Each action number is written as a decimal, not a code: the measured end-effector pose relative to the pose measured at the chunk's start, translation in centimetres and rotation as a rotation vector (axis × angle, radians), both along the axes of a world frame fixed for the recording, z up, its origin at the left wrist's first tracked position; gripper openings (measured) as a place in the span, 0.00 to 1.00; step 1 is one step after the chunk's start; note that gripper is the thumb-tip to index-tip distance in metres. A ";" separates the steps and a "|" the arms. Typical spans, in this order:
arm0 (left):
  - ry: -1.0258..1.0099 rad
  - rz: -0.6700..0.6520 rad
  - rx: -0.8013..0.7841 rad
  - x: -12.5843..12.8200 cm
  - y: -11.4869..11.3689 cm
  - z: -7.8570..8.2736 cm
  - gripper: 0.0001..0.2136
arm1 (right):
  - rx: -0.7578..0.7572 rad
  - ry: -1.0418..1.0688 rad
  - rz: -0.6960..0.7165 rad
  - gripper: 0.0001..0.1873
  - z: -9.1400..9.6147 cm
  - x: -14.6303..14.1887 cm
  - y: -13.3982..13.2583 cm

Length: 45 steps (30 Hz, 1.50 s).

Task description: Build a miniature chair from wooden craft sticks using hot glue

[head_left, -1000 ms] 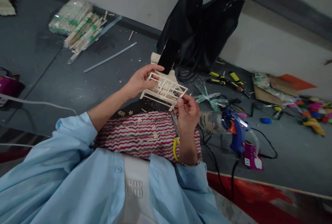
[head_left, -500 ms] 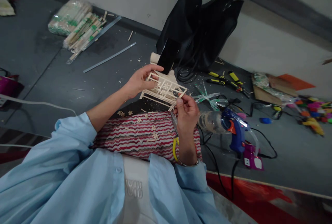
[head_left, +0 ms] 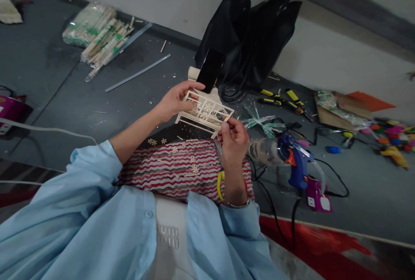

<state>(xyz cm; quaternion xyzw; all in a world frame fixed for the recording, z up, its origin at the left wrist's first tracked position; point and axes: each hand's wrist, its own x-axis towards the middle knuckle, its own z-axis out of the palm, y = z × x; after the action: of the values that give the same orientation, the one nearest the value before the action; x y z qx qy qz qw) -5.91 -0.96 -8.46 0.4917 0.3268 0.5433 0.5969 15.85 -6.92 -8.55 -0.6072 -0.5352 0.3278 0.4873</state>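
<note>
Worker in a pale blue shirt, both hands up over the near part of a grey bench [head_left: 129, 103]. I saw one small lattice of thin wooden sticks [head_left: 209, 108] held between them, tilted, with flower-shaped cut-outs set in its panels.

Left hand [head_left: 177, 102]: pinched on the lattice's left end, thumb in front and forefinger stretched along the top, its tip close to a dark phone [head_left: 211, 69]. Right hand [head_left: 235, 141]: fingers drawn in tight on the opposite lower corner, thumb uppermost.

Just beyond the hands, the phone leaned by a pale rolled piece [head_left: 193, 72]; behind it stood a black bag [head_left: 231, 25]. On the body side of the hands lay a striped cloth [head_left: 142, 172], loose wooden flowers [head_left: 195, 170] scattered across it. A yellow loop [head_left: 220, 185] showed beside the right wrist.

Right of the right hand: a clear bottle [head_left: 264, 151], then a blue glue gun [head_left: 297, 165] against it; whether the nozzle sat inside, I could not tell. Farther out that way lay yellow-and-black pliers [head_left: 272, 100] and coloured pompoms [head_left: 395, 135]. Beyond the left hand lay a translucent rod [head_left: 138, 73] and, well apart, bagged sticks [head_left: 106, 44].
</note>
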 end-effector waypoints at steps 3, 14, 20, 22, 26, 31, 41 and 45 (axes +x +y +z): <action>0.003 0.005 0.007 0.0 0.1 -0.1 0.25 | 0.019 -0.006 0.001 0.18 0.0 0.0 0.0; 0.017 -0.028 0.026 -0.3 0.3 -0.2 0.26 | 0.045 -0.070 -0.001 0.18 -0.1 0.0 0.0; 0.048 -0.036 0.056 -0.5 0.5 -0.3 0.27 | 0.070 -0.077 -0.006 0.17 -0.3 0.0 0.0; 0.062 -0.030 0.063 -0.5 0.5 -0.4 0.27 | 0.071 -0.073 0.005 0.17 -0.3 0.0 0.0; 0.076 -0.034 0.066 -0.5 0.5 -0.5 0.28 | 0.071 -0.073 0.020 0.18 -0.4 0.0 0.0; 0.067 -0.018 0.086 -0.4 0.5 -0.6 0.28 | 0.090 -0.053 0.013 0.19 -0.7 0.0 0.0; 0.047 -0.015 0.077 -0.3 0.6 -0.6 0.28 | 0.098 -0.038 0.013 0.18 -0.3 -0.2 0.0; 0.044 -0.032 0.091 -0.5 0.8 -0.8 0.28 | 0.093 -0.037 0.009 0.17 -0.5 -0.2 0.0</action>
<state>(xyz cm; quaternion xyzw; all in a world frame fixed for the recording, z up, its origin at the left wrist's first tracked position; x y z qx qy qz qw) -6.38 -0.17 -9.25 0.5353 0.3071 0.5371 0.5751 15.61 -6.92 -9.02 -0.5874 -0.5614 0.2939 0.5034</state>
